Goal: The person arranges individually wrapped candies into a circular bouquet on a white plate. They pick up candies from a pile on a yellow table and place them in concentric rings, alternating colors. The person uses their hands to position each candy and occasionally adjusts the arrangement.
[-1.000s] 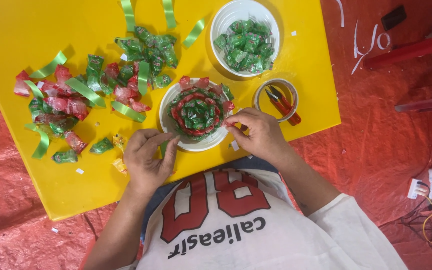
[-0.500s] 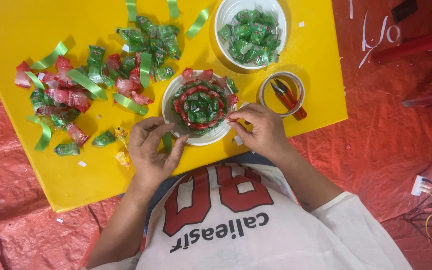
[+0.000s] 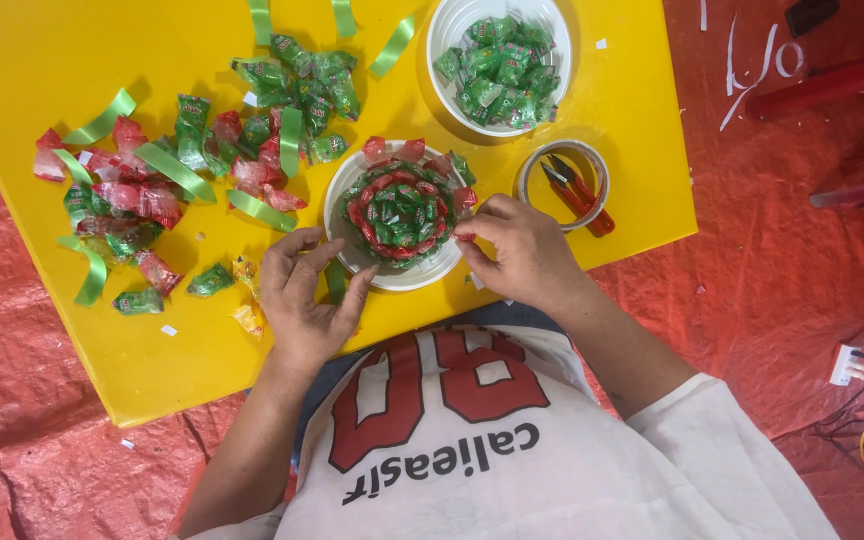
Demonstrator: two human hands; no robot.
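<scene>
From the head camera, looking straight down, a person in a white printed shirt sits at a low yellow desk set on red sheeting.

At the near edge stands a white plate carrying a candy rosette: a ring of red wrapped sweets around a green centre, with a few more red pieces fanning out along its far rim.

The left hand lies on the desk against the plate's near-left rim, fingers spread and loose, grasping nothing and only steadying the plate. The right hand is at the rosette's right edge, its fingers pinched together on a red sweet at the outer ring.

To the left lies a loose heap of red and green sweets mixed with green ribbon strips. Beyond the plate a white bowl holds only green sweets. Right of the plate, a roll of clear tape has red-handled snips resting across it.

By my judgement the work is roughly midway. The centre and the inner red ring look finished, while the outer row covers only the far and right side of the plate. The near and left rim is bare white, and plenty of sweets and ribbon remain unused on the desk.
</scene>
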